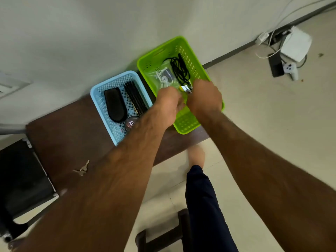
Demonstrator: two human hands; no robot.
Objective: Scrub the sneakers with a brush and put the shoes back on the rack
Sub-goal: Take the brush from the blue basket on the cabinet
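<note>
The black brush point(114, 104) lies back-up in the blue basket point(94, 94), just left of the left hand point(169, 102), with a second, bristly brush point(135, 99) between them; no sneakers show. The black brush looks light and rigid, and its smooth domed back is probably a little slippery, so a grip across the long sides near the middle should suit best. Both forearms reach forward and down, hands close together over the green basket point(201, 66). The left hand's fingers curl downward, and the right hand point(205, 99) curls at a small yellow-and-silver item point(186, 89) just beyond its knuckles; whether either truly grips anything I cannot tell
</note>
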